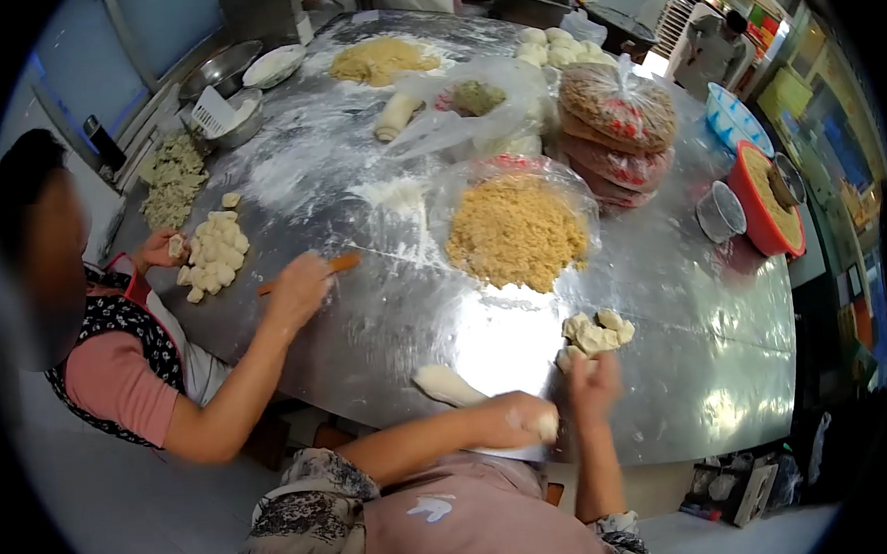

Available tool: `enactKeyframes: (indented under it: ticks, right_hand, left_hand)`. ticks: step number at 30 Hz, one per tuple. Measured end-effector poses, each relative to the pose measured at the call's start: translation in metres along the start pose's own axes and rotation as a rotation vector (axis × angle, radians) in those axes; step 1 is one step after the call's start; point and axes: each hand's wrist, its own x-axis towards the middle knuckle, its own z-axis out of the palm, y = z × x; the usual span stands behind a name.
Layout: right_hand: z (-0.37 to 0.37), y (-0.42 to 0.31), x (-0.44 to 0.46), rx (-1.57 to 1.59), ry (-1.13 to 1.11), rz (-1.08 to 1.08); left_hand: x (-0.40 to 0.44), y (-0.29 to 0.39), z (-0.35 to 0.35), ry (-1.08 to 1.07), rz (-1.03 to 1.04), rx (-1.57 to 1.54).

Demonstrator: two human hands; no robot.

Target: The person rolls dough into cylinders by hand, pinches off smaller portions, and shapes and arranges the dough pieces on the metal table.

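Observation:
My left hand is closed round the end of a roll of pale dough at the table's near edge. A bit of the dough shows past my fingers. To its right, my right hand is raised beside a small pile of torn dough pieces; it is blurred, and its fingertips are close to the nearest piece. Whether anything is between those fingers is not clear. Beyond both hands, a mound of yellow crumbly filling lies on a plastic sheet.
At the left a co-worker holds a rolling pin near dough pieces and green filling. Stacked bags stand at the back right. A red bowl and a clear cup are at the right edge.

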Motion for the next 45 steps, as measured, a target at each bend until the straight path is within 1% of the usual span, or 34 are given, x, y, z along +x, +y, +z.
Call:
enactKeyframes:
  ticks: [1,2,3,4,5,6,7,9,11,14,17,23,26,29,30,33,34,36,37,38,40,41,42,43,44,45]
  right_hand:
    - [-0.008,0.017,0.01,-0.075,-0.014,0.088]
    - [-0.018,0.026,0.02,-0.062,-0.077,0.099]
    - [-0.03,0.026,0.025,-0.052,-0.146,0.121]
    - [-0.036,0.022,0.029,-0.119,-0.109,0.033]
    - [-0.038,0.016,0.033,-0.181,-0.066,-0.051]
    - [-0.036,0.01,0.035,-0.245,-0.03,-0.141]
    - [-0.031,0.007,0.037,-0.196,-0.081,-0.088]
    - [-0.024,0.006,0.042,-0.113,-0.165,0.026]
    - [-0.012,0.001,0.049,-0.116,-0.177,0.016]
    - [-0.001,0.0,0.057,-0.087,-0.206,0.032]
    - [0.003,-0.004,0.066,-0.047,-0.164,0.088]
    - [0.008,0.003,0.077,-0.007,-0.21,0.09]
    - [0.014,-0.005,0.081,0.018,-0.242,0.081]
    - [0.016,-0.009,0.084,0.047,-0.243,0.048]
    - [0.012,-0.01,0.082,0.07,-0.243,0.061]
    - [0.004,0.008,0.073,0.157,-0.243,0.081]
    - [0.0,0.013,0.07,0.214,-0.237,0.094]
    - [-0.005,0.022,0.065,0.296,-0.209,0.094]
    - [-0.008,0.027,0.06,0.304,-0.206,0.138]
    - [-0.009,0.03,0.056,0.316,-0.198,0.18]
    - [-0.008,0.026,0.052,0.309,-0.201,0.252]
    - [-0.004,0.024,0.05,0.322,-0.193,0.235]
    - [0.0,0.02,0.049,0.332,-0.183,0.217]
    - [0.003,0.015,0.05,0.339,-0.173,0.198]
    - [-0.002,0.009,0.054,0.181,-0.21,0.106]
    - [-0.002,0.001,0.058,0.171,-0.204,0.074]
  left_hand:
    - [-0.002,0.011,-0.007,-0.101,0.06,-0.024]
    - [-0.004,-0.006,-0.015,0.018,0.137,0.039]
    - [-0.012,0.008,-0.049,0.099,-0.099,0.105]
    - [-0.009,-0.03,-0.073,0.192,-0.165,0.201]
    - [-0.009,-0.065,-0.102,0.542,0.021,0.435]
    - [-0.001,-0.064,-0.135,0.705,-0.328,0.452]
    - [0.003,-0.089,-0.169,0.918,-0.444,0.192]
    - [0.008,-0.124,-0.217,1.244,-0.439,0.253]
    - [0.017,-0.127,-0.26,1.277,-0.654,0.433]
    - [0.036,-0.159,-0.321,1.437,-1.087,0.119]
    - [0.042,-0.161,-0.339,1.337,-1.258,-0.056]
    - [0.031,-0.156,-0.321,1.223,-1.248,-0.059]
    - [0.019,-0.162,-0.309,1.029,-1.309,0.139]
    - [0.017,-0.143,-0.298,0.931,-1.248,0.315]
    - [0.012,-0.144,-0.297,0.939,-1.105,0.456]
    - [-0.013,-0.163,-0.317,0.898,-0.747,0.678]
    - [-0.024,-0.173,-0.323,0.952,-0.561,0.755]
    - [-0.031,-0.191,-0.344,0.905,-0.459,0.774]
    - [-0.03,-0.187,-0.35,0.876,-0.413,0.781]
    - [-0.027,-0.184,-0.357,0.789,-0.441,0.813]
    - [-0.014,-0.186,-0.365,0.606,-0.301,0.839]
    - [-0.006,-0.19,-0.366,0.516,-0.231,0.845]
    - [0.002,-0.194,-0.361,0.504,-0.204,0.813]
    - [0.009,-0.197,-0.361,0.447,-0.213,0.786]
    - [0.015,-0.201,-0.359,0.392,-0.222,0.752]
    - [0.019,-0.205,-0.355,0.339,-0.232,0.714]
